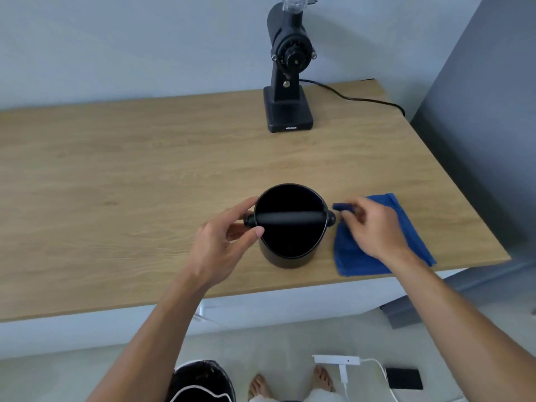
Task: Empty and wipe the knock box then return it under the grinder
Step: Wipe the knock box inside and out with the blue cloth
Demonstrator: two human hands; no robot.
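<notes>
The black round knock box (290,245) with its rubber bar across the top stands upright near the front edge of the wooden counter (145,169). Its inside looks dark and empty. My left hand (223,242) grips the box's left rim, at the bar's end. A blue cloth (362,256) lies flat just right of the box. My right hand (374,227) rests on it, pinching its lifted near-left corner between thumb and fingers. The black grinder (290,68) stands at the back of the counter.
The grinder's black cable (362,98) runs right along the counter's back edge. On the floor below are a black-lined bin (203,381), a white power strip (336,359) and a black flat object (403,378). A grey wall stands at the right.
</notes>
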